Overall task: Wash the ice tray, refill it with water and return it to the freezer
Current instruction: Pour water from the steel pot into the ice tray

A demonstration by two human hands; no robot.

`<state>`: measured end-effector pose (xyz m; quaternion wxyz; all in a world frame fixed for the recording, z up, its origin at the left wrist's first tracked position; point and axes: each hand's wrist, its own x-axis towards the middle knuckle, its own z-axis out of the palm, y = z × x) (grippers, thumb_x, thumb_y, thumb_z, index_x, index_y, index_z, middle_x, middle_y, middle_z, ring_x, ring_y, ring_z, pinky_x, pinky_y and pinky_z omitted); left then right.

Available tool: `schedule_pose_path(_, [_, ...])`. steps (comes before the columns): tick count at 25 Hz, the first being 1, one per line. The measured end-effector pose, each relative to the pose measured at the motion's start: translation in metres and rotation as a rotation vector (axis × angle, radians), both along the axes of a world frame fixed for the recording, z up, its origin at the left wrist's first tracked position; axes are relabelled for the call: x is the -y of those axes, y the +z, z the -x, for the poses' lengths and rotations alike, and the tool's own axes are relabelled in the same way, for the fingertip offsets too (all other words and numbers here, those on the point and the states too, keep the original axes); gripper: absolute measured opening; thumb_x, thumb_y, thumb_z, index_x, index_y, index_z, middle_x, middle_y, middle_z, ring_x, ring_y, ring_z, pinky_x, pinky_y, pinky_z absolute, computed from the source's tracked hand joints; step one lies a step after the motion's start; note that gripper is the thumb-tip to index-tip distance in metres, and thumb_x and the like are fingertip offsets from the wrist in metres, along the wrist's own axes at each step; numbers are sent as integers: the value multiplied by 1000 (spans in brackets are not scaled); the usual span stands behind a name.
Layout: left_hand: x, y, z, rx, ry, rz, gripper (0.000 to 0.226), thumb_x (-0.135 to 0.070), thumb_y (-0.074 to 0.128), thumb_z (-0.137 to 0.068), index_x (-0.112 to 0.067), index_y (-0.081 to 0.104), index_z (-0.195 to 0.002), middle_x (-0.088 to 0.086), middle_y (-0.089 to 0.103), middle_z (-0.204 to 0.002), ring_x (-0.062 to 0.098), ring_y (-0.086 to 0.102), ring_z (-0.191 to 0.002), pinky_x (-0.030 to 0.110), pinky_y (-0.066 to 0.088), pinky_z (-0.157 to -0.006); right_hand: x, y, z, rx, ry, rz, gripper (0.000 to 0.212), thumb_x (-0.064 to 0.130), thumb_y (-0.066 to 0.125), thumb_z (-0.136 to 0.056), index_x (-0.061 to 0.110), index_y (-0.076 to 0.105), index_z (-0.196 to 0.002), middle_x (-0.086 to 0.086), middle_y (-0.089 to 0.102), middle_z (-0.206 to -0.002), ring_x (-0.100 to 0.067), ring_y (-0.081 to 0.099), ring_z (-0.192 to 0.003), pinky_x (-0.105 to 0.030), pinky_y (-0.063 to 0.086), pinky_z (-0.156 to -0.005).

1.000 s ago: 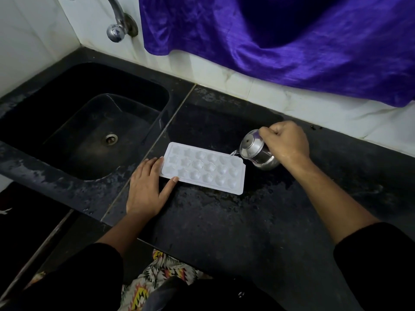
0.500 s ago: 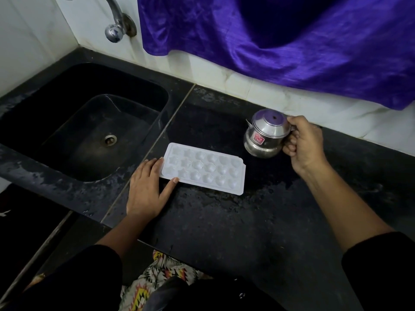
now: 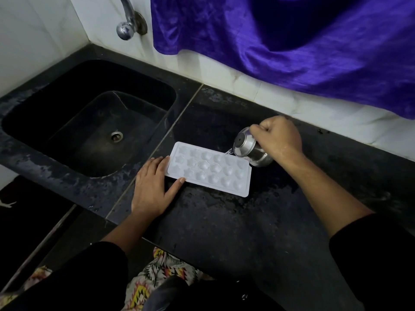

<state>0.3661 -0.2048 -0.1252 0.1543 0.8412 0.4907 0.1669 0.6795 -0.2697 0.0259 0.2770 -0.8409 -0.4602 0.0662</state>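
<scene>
Kettle [image 3: 249, 149] tipped again over ice tray [image 3: 208, 169]; right hand [image 3: 278, 136] pouring

White plastic ice tray [image 3: 208, 169] on dark stone counter [image 3: 224, 232], right of the sunken black sink [image 3: 89, 122]. Small steel kettle [image 3: 249, 149] tilted at tray's far right corner. Chrome tap [image 3: 126, 21] behind the sink.

Glossy white plastic ice tray [image 3: 208, 168], shiny steel jug [image 3: 249, 150], mottled black stone counter [image 3: 235, 221]
</scene>
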Motion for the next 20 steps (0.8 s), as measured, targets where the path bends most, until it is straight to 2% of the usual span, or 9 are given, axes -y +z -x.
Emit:
schedule_pose_path(2, [0, 0, 0, 2, 2, 1, 81, -73, 40, -98, -18, 41, -158, 6, 46, -159, 27, 32, -153, 52, 26, -127, -3, 2, 3, 59, 10, 1, 40, 33, 61, -86, 1, 59, -61, -2, 47, -47, -18, 45, -45, -28, 36, -48])
schedule_pose_path(4, [0, 0, 0, 1, 5, 2, 82, -74, 40, -98, -18, 41, -158, 6, 46, -160, 28, 32, -154, 52, 25, -127, -3, 1, -1, 23, 3, -2, 42, 33, 63, -87, 2, 56, -58, 1, 43, -45, -16, 42, -44, -29, 36, -50])
schedule_pose_path(7, [0, 0, 0, -4, 8, 5, 83, -74, 39, -98, -18, 41, -158, 6, 45, -160, 28, 31, -154, 52, 26, -127, 4, -2, -17, -313, -60, -132, 43, 29, 67, -86, 4, 54, -53, 2, 42, -47, -15, 40, -47, -32, 35, -55])
schedule_pose_path(9, [0, 0, 0, -2, 9, 8, 82, -74, 40, -98, -18, 41, -158, 6, 45, -161, 27, 31, -155, 52, 25, -127, 11, -1, -20, -581, -137, -252, 36, 23, 69, -88, -2, 59, -63, -3, 46, -55, -15, 42, -51, -30, 34, -55])
schedule_pose_path(11, [0, 0, 0, 3, 9, 7, 82, -74, 40, -98, -19, 41, -158, 6, 45, -160, 27, 31, -154, 52, 25, -127, 18, 2, -20, -781, -195, -332, 30, 21, 66, -91, 10, 60, -65, 2, 43, -54, -9, 37, -46, -25, 29, -47])
schedule_pose_path(14, [1, 0, -1, 3, 7, 6, 81, -74, 41, -98, -19, 40, -158, 6, 45, -160, 27, 31, -154, 51, 24, -127, 17, 11, -16, -975, -189, -474, 35, 20, 63, -95, 21, 51, -62, 4, 32, -53, -9, 25, -44, -24, 18, -42])
schedule_pose_path(17, [1, 1, -1, 3, 5, 4, 81, -73, 41, -98, -19, 41, -158, 6, 45, -160, 27, 31, -154, 50, 23, -127, 5, 17, -10, -904, -167, -471, 35, 19, 63, -94, 19, 49, -62, 3, 32, -54, -9, 27, -46, -24, 21, -43])
schedule_pose_path(20, [1, 1, -1, 4, 8, 3, 81, -73, 41, -98, -18, 42, -157, 6, 46, -160, 27, 32, -154, 50, 24, -127, -10, 15, -3, -615, -53, -360, 35, 20, 68, -89, 11, 55, -57, 3, 37, -51, -10, 34, -49, -25, 29, -50])
